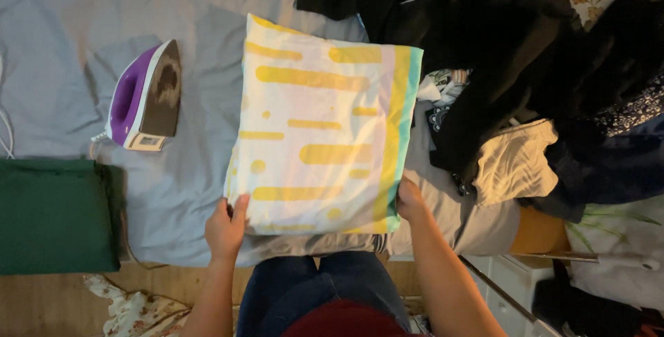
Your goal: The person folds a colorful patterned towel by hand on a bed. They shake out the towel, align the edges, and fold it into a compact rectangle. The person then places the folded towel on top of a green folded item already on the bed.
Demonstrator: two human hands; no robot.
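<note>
L hand (225,226) & R hand (409,202) pinch folded striped cloth (321,126) corners; iron (145,98) nearby.

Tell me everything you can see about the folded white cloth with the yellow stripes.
The folded white cloth with yellow dashes and dots looks like thin woven fabric, with pink, yellow and teal bands along its right edge. It lies flat as a near-square on the grey sheet. The left hand grips its lower left corner, and the right hand holds its lower right corner.
</note>
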